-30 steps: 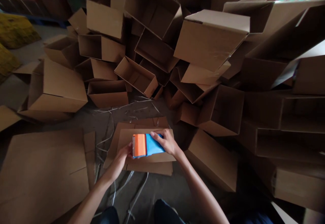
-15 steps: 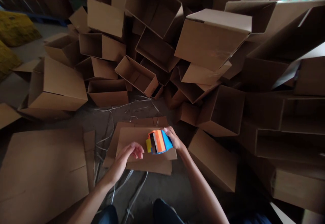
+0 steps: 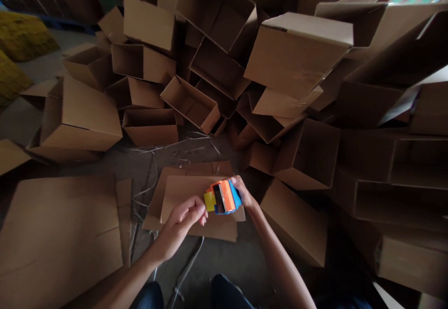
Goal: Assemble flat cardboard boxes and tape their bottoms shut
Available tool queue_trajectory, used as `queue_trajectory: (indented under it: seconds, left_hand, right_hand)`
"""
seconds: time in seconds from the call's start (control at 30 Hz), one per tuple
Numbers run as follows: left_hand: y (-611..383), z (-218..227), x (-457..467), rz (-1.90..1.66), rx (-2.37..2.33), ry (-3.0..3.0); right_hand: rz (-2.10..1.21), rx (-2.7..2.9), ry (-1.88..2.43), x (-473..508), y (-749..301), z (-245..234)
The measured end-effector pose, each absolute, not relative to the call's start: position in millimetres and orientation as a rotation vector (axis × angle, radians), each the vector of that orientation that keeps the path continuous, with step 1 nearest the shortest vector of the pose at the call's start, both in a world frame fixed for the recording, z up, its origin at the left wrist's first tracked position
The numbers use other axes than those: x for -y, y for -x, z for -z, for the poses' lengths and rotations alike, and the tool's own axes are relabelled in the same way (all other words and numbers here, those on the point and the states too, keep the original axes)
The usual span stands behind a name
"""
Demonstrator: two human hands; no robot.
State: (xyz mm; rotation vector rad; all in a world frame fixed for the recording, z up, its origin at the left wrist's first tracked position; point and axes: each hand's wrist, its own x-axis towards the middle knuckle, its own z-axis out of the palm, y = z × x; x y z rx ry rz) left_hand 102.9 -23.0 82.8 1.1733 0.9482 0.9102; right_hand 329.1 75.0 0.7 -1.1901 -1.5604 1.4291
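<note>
Your right hand (image 3: 244,193) grips the boxy blue-and-orange plastic dispenser (image 3: 228,198); your left hand (image 3: 189,214), hold unclear, may lose the square yellow tab (image 3: 210,201) if loose.

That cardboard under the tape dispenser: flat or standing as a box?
Flat: the cardboard lies in overlapping sheets on the floor, with no raised walls showing, beneath the tape dispenser held in the right hand.

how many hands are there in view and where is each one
2: the left hand is at the yellow part of the tape dispenser; the right hand holds its blue end. No other hands show.
</note>
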Motion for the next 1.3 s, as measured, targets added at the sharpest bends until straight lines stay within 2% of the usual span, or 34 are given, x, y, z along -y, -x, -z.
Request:
queue_trajectory:
  seconds: [0.23,0.5,1.3]
  left_hand:
    - [-93.1,-88.5,28.3,-0.937,-1.126,-1.223]
    - [-86.7,-87.1,33.5,-1.022,-1.055,-1.230]
    - [-79.9,-79.8,33.7,-1.001,-1.069,-1.263]
  right_hand:
    - [-1.514,1.683,1.051,-71.3,-317.4,-22.6]
    - [-1.405,1.868,1.036,-67.4,-308.4,-41.4]
    - [-1.326,1.971,1.043,-63.9,-305.0,-47.9]
